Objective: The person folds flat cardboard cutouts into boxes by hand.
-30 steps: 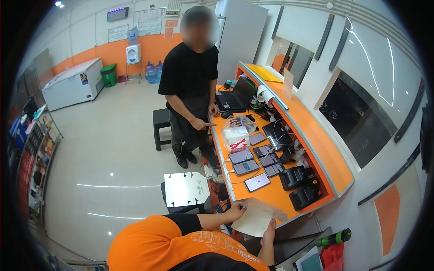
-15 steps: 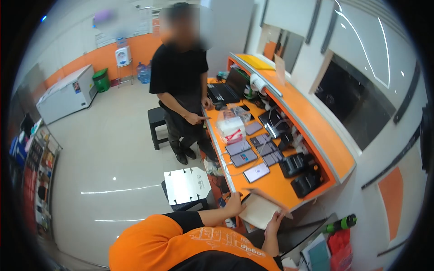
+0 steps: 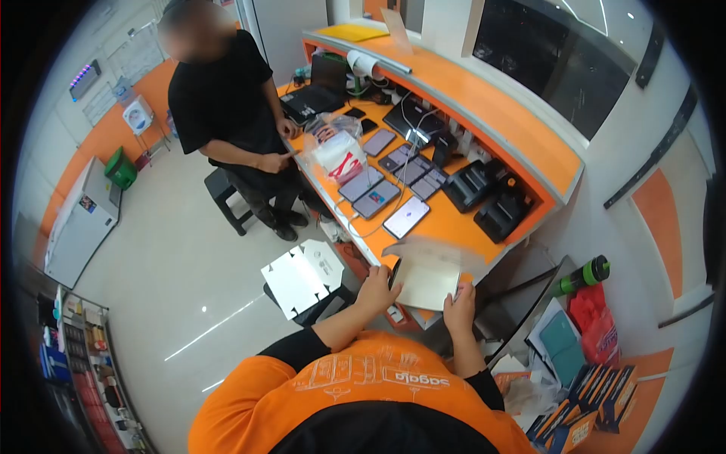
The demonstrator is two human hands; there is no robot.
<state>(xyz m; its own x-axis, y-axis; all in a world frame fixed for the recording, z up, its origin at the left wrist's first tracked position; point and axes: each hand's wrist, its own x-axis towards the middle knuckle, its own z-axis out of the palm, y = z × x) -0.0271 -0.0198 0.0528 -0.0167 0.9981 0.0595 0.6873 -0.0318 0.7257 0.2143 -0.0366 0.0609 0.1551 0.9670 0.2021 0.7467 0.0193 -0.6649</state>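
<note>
The open cream box (image 3: 428, 281) was held at the near end of the orange counter (image 3: 461, 240), its left side gripped by the left hand (image 3: 376, 288) and its right side by the right hand (image 3: 460, 306). The lit white phone (image 3: 407, 217) was seen beyond it on the counter, near black devices (image 3: 484, 198). A white flat carton (image 3: 301, 277) was supported on a stool (image 3: 328, 309) to the left.

Gap beside white-screened phone (image 3: 406, 218), black devices (image 3: 467, 186) beyond

We've got a bright orange shirt with black short sleeves (image 3: 293, 349) here! White line drawings and "sagala" lettering (image 3: 416, 377) mark it.
</note>
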